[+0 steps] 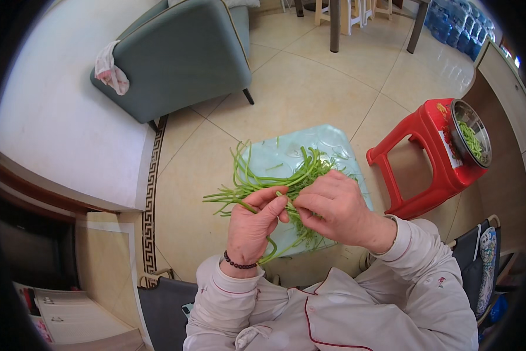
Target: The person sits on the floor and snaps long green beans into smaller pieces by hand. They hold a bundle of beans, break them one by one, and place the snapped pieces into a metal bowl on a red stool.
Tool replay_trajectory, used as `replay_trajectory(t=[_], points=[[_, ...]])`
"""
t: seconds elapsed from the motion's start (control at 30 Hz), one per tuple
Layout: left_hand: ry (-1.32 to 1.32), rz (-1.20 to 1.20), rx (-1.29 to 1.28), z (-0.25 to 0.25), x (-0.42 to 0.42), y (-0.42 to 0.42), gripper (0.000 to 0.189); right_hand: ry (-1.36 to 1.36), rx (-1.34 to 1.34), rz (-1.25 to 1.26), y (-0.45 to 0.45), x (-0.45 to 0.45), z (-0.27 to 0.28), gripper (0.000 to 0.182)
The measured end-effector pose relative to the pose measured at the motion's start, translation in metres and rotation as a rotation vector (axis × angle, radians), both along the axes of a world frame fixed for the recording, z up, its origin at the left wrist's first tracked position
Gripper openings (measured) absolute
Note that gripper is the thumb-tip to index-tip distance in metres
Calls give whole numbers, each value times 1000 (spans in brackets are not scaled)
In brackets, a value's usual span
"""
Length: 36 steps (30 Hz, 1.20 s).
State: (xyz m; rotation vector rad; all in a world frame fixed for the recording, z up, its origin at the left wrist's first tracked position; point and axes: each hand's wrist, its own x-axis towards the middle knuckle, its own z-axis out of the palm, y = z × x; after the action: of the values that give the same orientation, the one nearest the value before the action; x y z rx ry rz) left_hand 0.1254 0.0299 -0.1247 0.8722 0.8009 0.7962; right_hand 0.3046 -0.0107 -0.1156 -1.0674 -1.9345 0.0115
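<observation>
Between thumb and fingers, my left hand (255, 221) pinches a long green stem (269, 251) that curves down past the wrist. My right hand (335, 206) has its fingertips closed at the upper end of that stem, close to the left fingertips. Beneath both hands a heap of long green stems (267, 179) with feathery leaves lies on a pale blue-green plastic stool (333, 136). The bare stem ends stick out over its left edge. The leafy ends are partly hidden by my right hand.
On the right a red plastic stool (399, 193) carries a metal bowl (456, 109) holding short cut green pieces (470, 139). A grey-green armchair (179, 66) with a cloth (112, 72) stands ahead to the left. Dark table legs (334, 30) and packs of blue bottles (458, 26) are farther off.
</observation>
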Motion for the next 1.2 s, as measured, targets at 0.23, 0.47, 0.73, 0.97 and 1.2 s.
replay_trajectory(t=[0.23,0.47,0.73,0.97,1.2], points=[[170,-151,73,10,-3,-3,30,33,-14,6,1,6,7,16],[158,-188,170,13,-6,-1,29,410,-215,-198,11,35,18,5],[121,-78,185,12,-6,1,27,-70,-387,-79,0,25,16,16],[118,-2,249,8,-2,-4,18,282,-458,117,-5,2,11,19],[152,2,186,12,12,-8,20,464,-460,-17,-11,22,7,15]])
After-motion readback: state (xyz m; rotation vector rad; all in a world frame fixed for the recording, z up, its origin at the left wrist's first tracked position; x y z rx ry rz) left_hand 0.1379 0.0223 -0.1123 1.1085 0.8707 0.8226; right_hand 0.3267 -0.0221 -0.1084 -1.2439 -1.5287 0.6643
